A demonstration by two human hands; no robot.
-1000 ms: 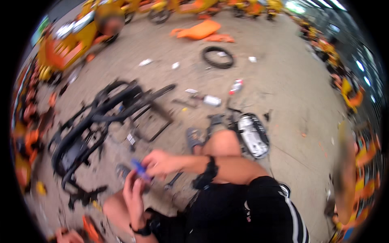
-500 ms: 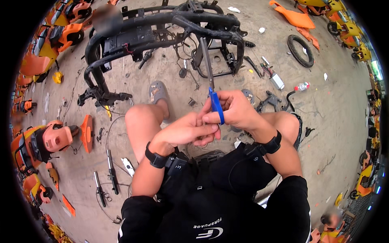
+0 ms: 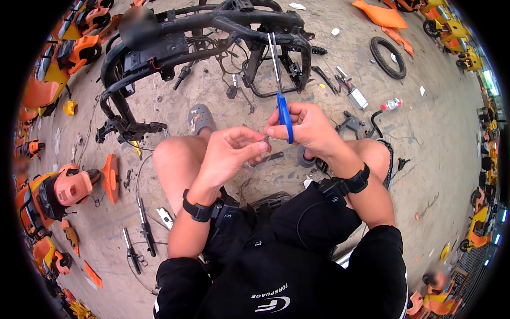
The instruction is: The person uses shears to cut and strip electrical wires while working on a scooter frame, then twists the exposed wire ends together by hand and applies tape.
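Note:
A pair of scissors [image 3: 284, 118] with blue handles sits in my right hand [image 3: 311, 130], which is closed around them. Their long metal blades point away from me, slightly parted, toward the black vehicle frame [image 3: 212, 24]. Close beside it on the left, my left hand [image 3: 228, 154] pinches a small, thin dark piece [image 3: 267, 140] between thumb and fingertips. It looks like a bit of wire, but it is too small to name surely. The fingertips of both hands nearly meet there.
Loose parts lie on the concrete floor: a tyre [image 3: 388, 57], a silver box with wires [image 3: 357, 98], a plastic bottle [image 3: 392, 103], and two shock absorbers [image 3: 145, 228] at the left. Orange and yellow scooters [image 3: 71, 186] line both sides. Another person [image 3: 436, 277] is at the lower right.
My hands have drawn slightly apart, the left turning more open to show the small dark piece in its pinch. The scissor blades now show a gap. The whole view has shifted a little.

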